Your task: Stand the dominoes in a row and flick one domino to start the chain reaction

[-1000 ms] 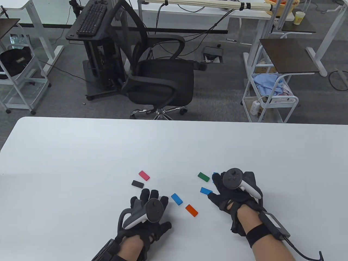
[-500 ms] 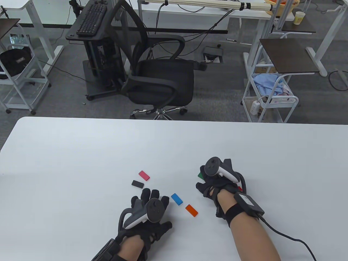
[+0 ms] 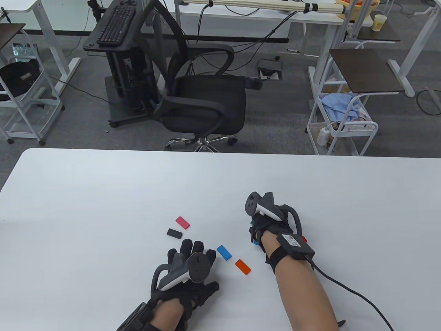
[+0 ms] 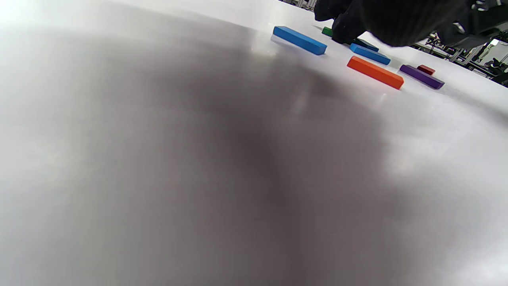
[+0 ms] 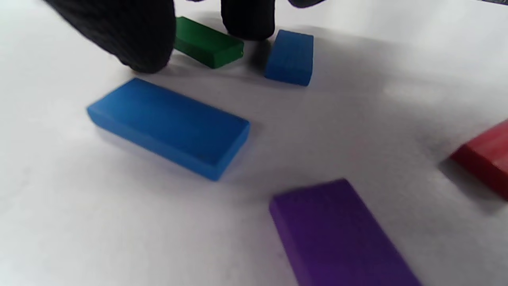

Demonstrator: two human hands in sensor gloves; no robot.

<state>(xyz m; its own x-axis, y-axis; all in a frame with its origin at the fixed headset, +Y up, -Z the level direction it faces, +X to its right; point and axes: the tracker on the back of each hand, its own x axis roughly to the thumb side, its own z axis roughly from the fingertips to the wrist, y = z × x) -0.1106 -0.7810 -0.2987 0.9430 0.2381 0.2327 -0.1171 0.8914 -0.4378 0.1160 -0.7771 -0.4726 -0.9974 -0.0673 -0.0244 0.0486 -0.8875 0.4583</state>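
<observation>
Nine dominoes, as far as I can count across the views, all lie flat on the white table (image 3: 103,193); none stands yet. My right hand (image 3: 272,224) is tipped steeply over the right-hand cluster, fingertips (image 5: 139,43) down at the green domino (image 5: 206,41). In the right wrist view one fingertip sits at its left end and another at its far-right end, beside the small blue domino (image 5: 289,57); whether they already pinch it I cannot tell. The green piece's long axis runs slantwise, and the fingers bracket it across its ends, so I judge that the coming lift would tip it up onto a short edge. Near the wrist lie the large blue domino (image 5: 170,125), the purple domino (image 5: 337,234) and the red domino (image 5: 484,157), well clear of the fingers. My left hand (image 3: 187,272) rests flat, fingers spread and relaxed, grasping nothing; the pink domino (image 3: 182,222), black domino (image 3: 174,233), middle blue domino (image 3: 224,252) and orange domino (image 3: 242,267) lie nearer to it
</observation>
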